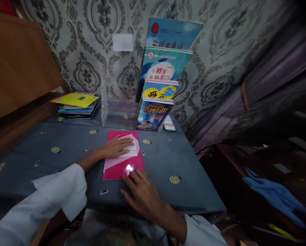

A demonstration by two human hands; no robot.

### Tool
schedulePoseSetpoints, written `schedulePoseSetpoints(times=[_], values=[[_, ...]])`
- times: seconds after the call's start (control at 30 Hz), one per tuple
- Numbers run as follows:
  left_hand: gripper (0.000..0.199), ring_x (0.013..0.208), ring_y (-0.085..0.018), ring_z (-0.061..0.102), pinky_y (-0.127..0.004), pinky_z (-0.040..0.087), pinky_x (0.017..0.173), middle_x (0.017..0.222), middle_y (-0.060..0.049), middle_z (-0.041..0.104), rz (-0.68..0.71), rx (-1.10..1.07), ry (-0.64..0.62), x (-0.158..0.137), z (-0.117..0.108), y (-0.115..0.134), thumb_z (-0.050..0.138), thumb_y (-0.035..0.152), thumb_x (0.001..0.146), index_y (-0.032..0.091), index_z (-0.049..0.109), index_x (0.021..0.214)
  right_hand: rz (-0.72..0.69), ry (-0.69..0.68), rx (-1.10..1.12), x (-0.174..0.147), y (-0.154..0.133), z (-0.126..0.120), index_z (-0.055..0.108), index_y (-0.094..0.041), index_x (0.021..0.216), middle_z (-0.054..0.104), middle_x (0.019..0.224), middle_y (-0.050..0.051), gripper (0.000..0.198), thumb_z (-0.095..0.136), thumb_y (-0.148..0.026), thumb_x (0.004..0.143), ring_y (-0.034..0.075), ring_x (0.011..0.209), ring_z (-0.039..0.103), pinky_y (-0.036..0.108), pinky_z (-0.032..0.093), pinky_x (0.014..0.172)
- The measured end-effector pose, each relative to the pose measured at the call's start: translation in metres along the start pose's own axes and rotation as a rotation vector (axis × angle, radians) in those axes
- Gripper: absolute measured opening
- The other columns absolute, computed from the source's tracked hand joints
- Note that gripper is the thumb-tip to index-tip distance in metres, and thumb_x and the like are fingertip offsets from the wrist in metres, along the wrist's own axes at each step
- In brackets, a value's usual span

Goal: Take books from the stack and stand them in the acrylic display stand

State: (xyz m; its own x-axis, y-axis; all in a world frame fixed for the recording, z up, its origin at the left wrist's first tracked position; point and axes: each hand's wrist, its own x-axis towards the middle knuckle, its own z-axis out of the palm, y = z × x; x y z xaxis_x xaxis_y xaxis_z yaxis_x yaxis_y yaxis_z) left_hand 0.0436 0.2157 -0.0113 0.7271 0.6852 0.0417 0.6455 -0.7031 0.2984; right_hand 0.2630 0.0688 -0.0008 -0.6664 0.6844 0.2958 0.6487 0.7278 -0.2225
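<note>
A bright pink book [112, 169] with a pale pink and white patch lies flat on the dark grey tablecloth. My left hand [116, 147] rests palm down across its upper half, fingers stretched out to the right. At the lower right corner of the book is my right hand [144, 193], its fingers loosely bent and the thumb apart. The fingertips are at the book's bottom edge; I cannot tell whether they press on it. Just beyond the book stands a clear acrylic rack [104, 112], with several upright books [155, 114] in its right side.
Back left, a stack of books [78, 109] with a yellow one on top sits near a wooden panel [19, 65]. Patterned wallpaper [88, 73] closes off the back. Right of the table [194, 184] are a purple curtain [219, 109] and a blue cloth [273, 194].
</note>
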Motion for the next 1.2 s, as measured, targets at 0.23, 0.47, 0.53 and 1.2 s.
schedulePoseSetpoints(times=[0.23,0.47,0.53,1.2], values=[[0.051,0.148,-0.021,0.040,-0.046,0.025,0.124,0.157,-0.008,0.047,-0.169,0.082,0.176,-0.003,0.006,0.000,0.031,0.046,0.106,0.022,0.049,0.147,-0.044,-0.044,0.170,0.058,0.045,-0.007,0.072,-0.019,0.101,0.076,0.096,0.007,0.024,0.048,-0.020,0.101,0.020,0.092,0.067,0.034,0.052,0.092],[0.044,0.146,-0.029,0.043,-0.053,0.032,0.119,0.151,-0.015,0.054,-0.486,0.190,0.329,-0.005,0.010,0.010,0.037,0.029,0.102,0.014,0.056,0.139,0.112,-0.072,0.095,0.127,0.100,0.017,0.060,-0.011,0.135,0.057,0.146,0.019,0.038,0.051,-0.020,0.100,0.026,0.140,0.049,0.046,0.034,0.118],[0.045,0.146,-0.030,0.042,-0.055,0.031,0.119,0.151,-0.015,0.053,-0.495,0.198,0.327,-0.005,0.011,0.011,0.037,0.030,0.102,0.015,0.056,0.139,0.169,-0.097,0.081,0.132,0.108,0.024,0.053,-0.011,0.143,0.049,0.153,0.019,0.044,0.049,-0.024,0.102,0.026,0.147,0.040,0.050,0.025,0.123],[0.059,0.153,-0.027,0.029,-0.050,0.022,0.123,0.162,-0.017,0.035,-0.291,0.209,0.170,-0.011,0.014,0.001,0.030,0.044,0.105,0.012,0.040,0.153,0.338,-0.059,0.031,0.131,0.113,0.036,0.045,-0.009,0.150,0.040,0.160,0.018,0.053,0.044,-0.031,0.102,0.026,0.152,0.030,0.053,0.019,0.124]])
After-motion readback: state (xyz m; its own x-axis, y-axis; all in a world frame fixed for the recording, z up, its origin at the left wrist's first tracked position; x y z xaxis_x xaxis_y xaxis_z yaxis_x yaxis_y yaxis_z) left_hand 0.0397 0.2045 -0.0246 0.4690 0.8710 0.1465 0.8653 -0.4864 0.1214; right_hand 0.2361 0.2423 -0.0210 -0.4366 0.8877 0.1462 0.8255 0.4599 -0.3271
